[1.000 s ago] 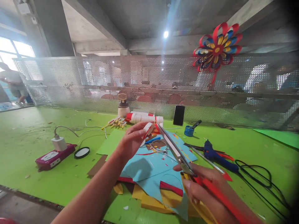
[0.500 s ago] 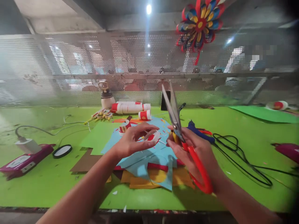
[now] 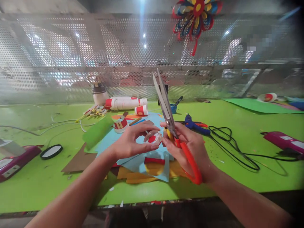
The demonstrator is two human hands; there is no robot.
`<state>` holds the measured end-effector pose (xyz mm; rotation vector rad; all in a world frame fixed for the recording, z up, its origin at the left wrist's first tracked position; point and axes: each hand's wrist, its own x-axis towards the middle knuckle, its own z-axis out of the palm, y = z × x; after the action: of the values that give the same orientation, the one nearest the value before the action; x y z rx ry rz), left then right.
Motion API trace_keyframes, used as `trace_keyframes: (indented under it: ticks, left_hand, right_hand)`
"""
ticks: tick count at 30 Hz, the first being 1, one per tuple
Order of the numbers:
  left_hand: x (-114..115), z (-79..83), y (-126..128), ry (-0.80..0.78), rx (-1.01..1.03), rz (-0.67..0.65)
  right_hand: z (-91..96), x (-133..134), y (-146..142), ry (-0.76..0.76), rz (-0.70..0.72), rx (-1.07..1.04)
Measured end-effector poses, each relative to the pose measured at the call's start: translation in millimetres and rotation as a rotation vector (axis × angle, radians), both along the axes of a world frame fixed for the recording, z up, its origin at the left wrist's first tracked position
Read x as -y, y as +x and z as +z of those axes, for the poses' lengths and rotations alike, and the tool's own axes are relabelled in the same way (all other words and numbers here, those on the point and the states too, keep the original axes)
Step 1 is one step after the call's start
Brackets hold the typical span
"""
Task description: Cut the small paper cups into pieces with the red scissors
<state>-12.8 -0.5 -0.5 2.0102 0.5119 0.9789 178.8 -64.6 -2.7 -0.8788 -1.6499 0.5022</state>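
Paper ring pinched beside loosely angled scissors: crushing and slipping are the main risks

The small white paper ring, red inside, is held above the blue paper, between the two hands. It is gripped by the left hand, fingers over the top, thumb below. The scissors are gripped in the right hand, fingers curled round near the red handles; blades are pointed up and away, tips slightly parted. Right fingertips are brought close to the ring's edge; whether contact is made cannot be told.

Likely failures: the ring could be bent or creased if squeezed too hard, since its wall looks thin. It could be dropped among the scraps if the left pinch is loosened. With the right fingers shared between scissors and ring, the scissors could be tipped, and the ring or left fingers nicked by a swung blade. If the right hand is swept outward, the glue gun could be knocked or its black cord snagged. Loose sheets could be shifted by a dragged wrist.
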Motion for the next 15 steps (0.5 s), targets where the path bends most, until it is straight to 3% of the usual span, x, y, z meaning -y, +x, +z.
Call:
trace_keyframes:
  ticks: [9,15]
  left_hand:
    - [-0.7,-5.6,5.5,0.008,0.063,-0.027]
    - [1.8,-2.0,5.3,-0.077,0.116,-0.024]
  right_hand:
    - [8.0,5.4,-4.5,-0.103,0.093,-0.188]
    - [9.3,-1.0,1.0,-0.268,0.092,-0.264]
